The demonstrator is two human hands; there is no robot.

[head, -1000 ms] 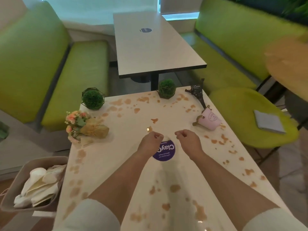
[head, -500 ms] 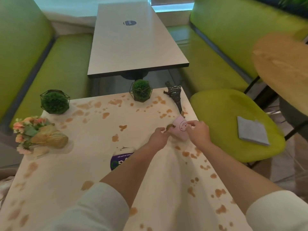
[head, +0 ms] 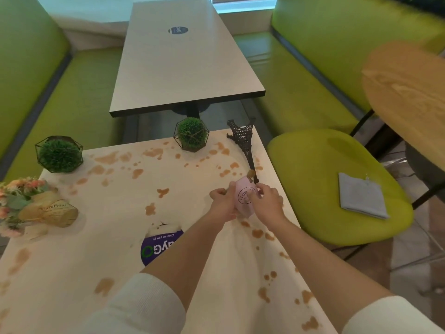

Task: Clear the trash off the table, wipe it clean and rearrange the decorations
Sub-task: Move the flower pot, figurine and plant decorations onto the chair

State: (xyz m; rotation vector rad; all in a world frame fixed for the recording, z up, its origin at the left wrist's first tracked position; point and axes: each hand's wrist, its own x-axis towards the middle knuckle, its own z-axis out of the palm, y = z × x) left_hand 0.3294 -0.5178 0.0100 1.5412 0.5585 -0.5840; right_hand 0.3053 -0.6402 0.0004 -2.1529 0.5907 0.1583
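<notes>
Both hands' fingers have closed around the pink pot, apparently lifting it.

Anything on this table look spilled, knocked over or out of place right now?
Yes. Brown splotches cover the table. The Eiffel Tower model lies on its side near the right edge, and both hands grip the small pink pot.

I count two round green moss balls in black wire frames, one at ten o'clock and one at twelve. One dark metal Eiffel Tower model, one small pink flower pot, one paper-wrapped bouquet, one folded grey cloth.
</notes>
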